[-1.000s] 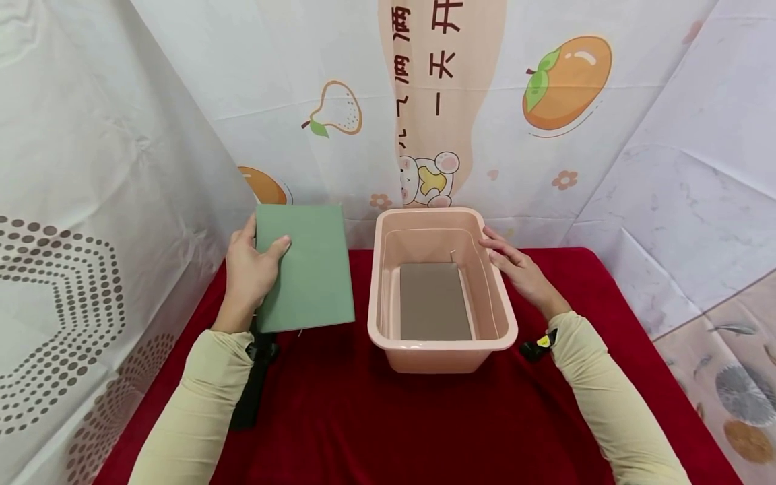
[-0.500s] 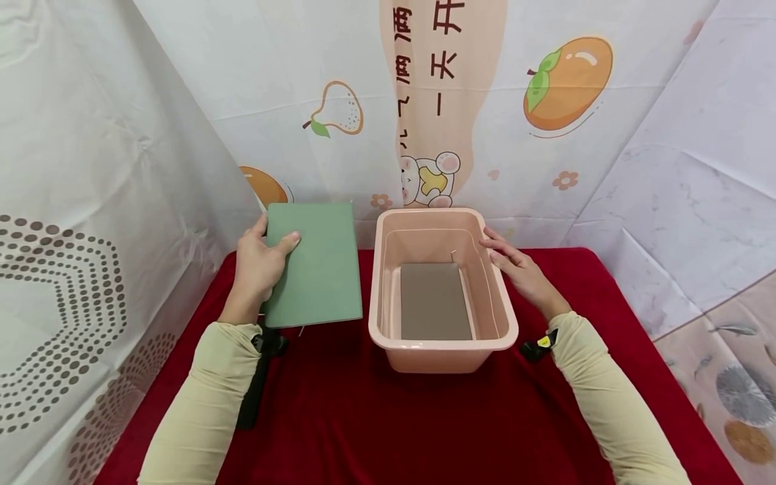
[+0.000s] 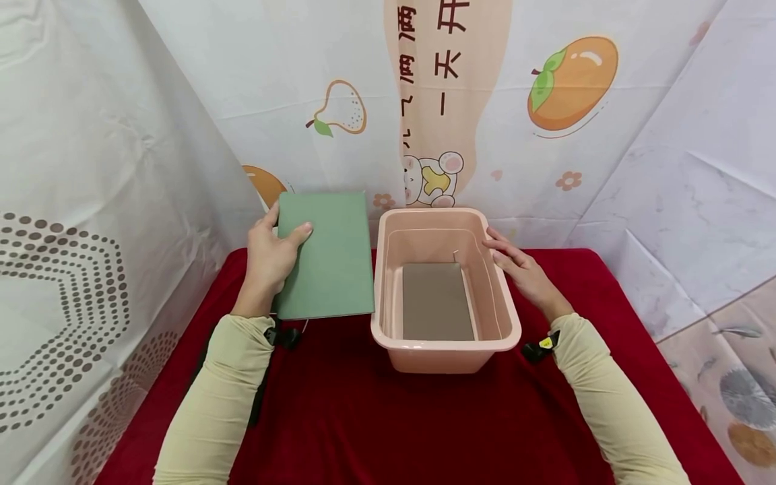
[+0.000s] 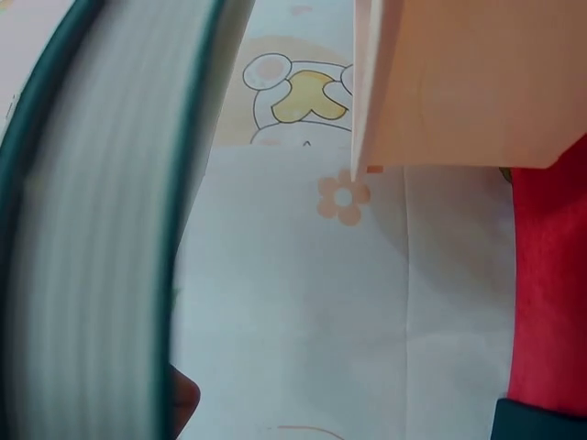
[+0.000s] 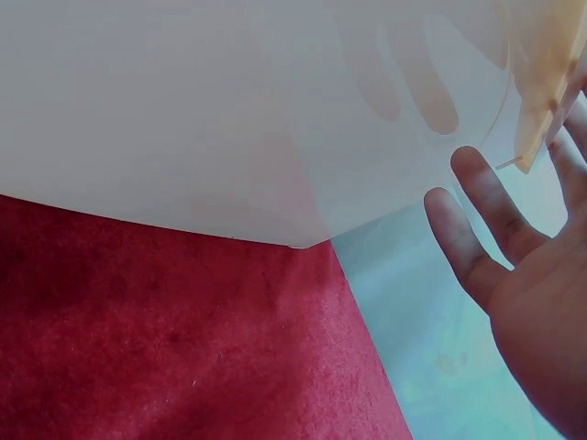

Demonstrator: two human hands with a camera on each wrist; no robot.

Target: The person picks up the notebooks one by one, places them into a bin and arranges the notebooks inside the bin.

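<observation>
Since the earlier frame the green book [image 3: 327, 254] has shifted right toward the pink plastic tub [image 3: 445, 286], its right edge now just beside the tub's left rim. The left hand [image 3: 269, 266] pinches the book's left edge, thumb on the matte cover, long axis running away from the person above the red cloth-covered counter [image 3: 364, 417]. The right hand [image 3: 524, 273], fingers straight, rests against the tub's smooth right rim; a flat grey book [image 3: 438, 301] lies inside.

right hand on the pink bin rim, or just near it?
Touching. In the head view the right hand lies with straight fingers against the right rim of the pink bin; no gap shows.
</observation>
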